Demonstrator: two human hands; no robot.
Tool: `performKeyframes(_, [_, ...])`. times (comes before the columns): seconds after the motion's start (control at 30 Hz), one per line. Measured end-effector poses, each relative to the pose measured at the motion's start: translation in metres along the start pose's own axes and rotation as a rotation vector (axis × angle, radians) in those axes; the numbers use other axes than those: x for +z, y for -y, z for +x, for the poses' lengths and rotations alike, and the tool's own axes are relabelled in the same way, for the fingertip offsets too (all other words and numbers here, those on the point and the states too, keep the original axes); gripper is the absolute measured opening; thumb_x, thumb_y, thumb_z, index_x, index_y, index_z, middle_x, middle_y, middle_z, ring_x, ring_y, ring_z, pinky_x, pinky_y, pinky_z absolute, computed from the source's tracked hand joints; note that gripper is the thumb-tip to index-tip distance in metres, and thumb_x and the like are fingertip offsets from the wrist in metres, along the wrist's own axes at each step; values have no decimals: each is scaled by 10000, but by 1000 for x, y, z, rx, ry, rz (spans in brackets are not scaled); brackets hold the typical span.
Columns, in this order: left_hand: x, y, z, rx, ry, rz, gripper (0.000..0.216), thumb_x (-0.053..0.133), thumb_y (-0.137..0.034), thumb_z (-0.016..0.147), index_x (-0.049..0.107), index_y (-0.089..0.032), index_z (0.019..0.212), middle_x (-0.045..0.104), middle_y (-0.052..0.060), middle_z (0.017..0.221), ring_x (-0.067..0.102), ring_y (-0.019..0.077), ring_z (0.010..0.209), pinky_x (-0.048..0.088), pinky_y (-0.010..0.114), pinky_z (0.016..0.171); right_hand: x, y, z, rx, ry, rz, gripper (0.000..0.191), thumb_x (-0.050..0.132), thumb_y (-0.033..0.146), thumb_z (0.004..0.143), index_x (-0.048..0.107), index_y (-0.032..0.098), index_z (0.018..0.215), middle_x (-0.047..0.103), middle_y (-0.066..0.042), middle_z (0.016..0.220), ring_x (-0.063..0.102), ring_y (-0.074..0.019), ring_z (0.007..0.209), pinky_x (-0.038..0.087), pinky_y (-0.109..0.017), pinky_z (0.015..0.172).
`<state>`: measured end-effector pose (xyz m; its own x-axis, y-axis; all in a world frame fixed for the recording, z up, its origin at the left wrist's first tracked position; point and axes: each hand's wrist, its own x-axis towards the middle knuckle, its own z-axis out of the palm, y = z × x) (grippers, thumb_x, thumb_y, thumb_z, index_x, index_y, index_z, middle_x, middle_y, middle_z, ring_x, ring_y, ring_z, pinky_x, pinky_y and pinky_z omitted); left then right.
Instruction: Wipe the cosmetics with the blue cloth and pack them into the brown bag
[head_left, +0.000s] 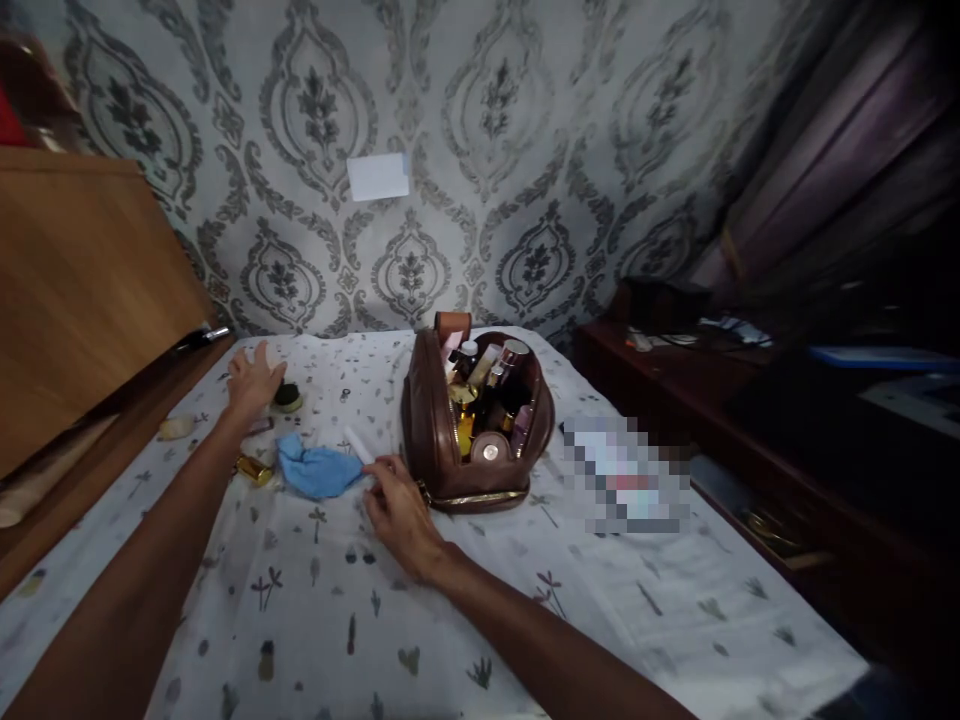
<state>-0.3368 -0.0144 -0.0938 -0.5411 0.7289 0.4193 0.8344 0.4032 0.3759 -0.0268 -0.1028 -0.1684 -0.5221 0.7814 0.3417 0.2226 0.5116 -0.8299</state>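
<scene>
My left hand [253,382] is over the far left of the cloth-covered surface with its fingers spread, beside a small dark round jar [287,398]. My right hand [405,515] has its fingertips pinched at the right corner of a crumpled blue cloth [319,470]. A slim white tube [358,443] lies just behind that corner. Close to the right hand stands a brown zippered cosmetic bag [433,415], open at the top. Bottles, tubes and a round compact [491,452] show inside it. Left of the blue cloth lies a small gold item [253,470].
A beige object [176,428] lies near the wooden furniture [90,300] on the left. Right of the bag is a blurred-out flat item [626,475]. A dark reddish desk [652,375] borders the right side, and a patterned wall [517,230] rises behind.
</scene>
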Motion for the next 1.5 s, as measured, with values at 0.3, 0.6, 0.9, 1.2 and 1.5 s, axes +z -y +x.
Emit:
performKeyframes(0.3, [9,25,14,-16,80,26,407,601,-396,827,546,-233,1196,538,124,1173,614,332,942,518,519,853,-4,4,-3,12,5,1,381,524,44,845,606,207,1180,516,-97,1244,599,-138,800,555,-350,881])
performKeyframes(0.6, [-2,16,-6,32,5,-50,459,615,-305,810,490,-167,1230,465,126,1198,555,358,1137,483,498,999,-5,0,-1,-16,12,2,369,527,41,842,626,226,1145,529,-83,1213,608,-154,836,553,-364,887])
performKeyframes(0.9, [-11,14,-43,193,-113,-214,467,595,-329,818,519,-172,1251,449,135,1256,536,307,1185,471,464,1055,-1,-2,0,-40,-8,-6,350,502,46,836,649,212,1106,538,-87,1205,623,-151,799,561,-338,827])
performKeyframes(1.2, [-5,-22,-94,259,118,-489,423,628,-387,780,535,-209,1152,579,85,1175,554,280,1159,472,437,1016,-4,-2,1,-36,-11,30,309,539,106,860,642,207,1133,507,-128,1368,643,-156,842,567,-393,889])
performKeyframes(1.5, [-30,-51,-132,218,789,-981,545,758,-439,726,594,-226,1199,689,92,1138,669,274,1047,566,360,843,-2,0,5,152,-59,407,623,607,380,911,377,201,1462,592,-154,1330,686,-210,986,611,-336,739])
